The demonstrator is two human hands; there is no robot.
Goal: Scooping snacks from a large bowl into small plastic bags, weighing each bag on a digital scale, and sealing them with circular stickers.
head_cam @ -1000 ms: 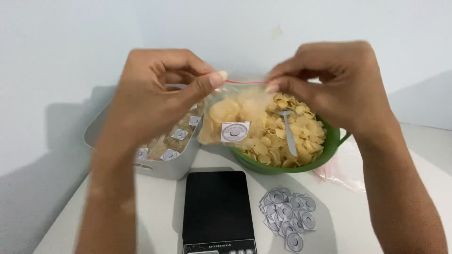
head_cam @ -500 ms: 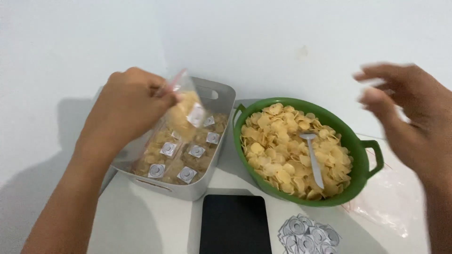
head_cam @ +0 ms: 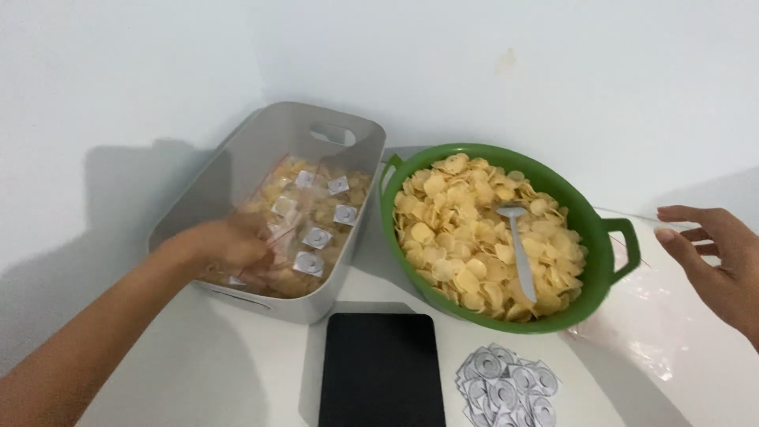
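While my left hand was setting a filled bag into the grey bin, grip blurred, I couldn't tell; my right hand, open and empty, neared the empty bags, needing one pinched free.

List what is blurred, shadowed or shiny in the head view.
Head view: the left hand inside the grey bin is smeared by motion blur, as is the bag it touches; the right hand is sharper; soft shadows fall on the wall left of the bin and under the green bowl; the clear bags catch faint glare; lighting is even and diffuse.

Two bare forearms, no sleeves, no rings.
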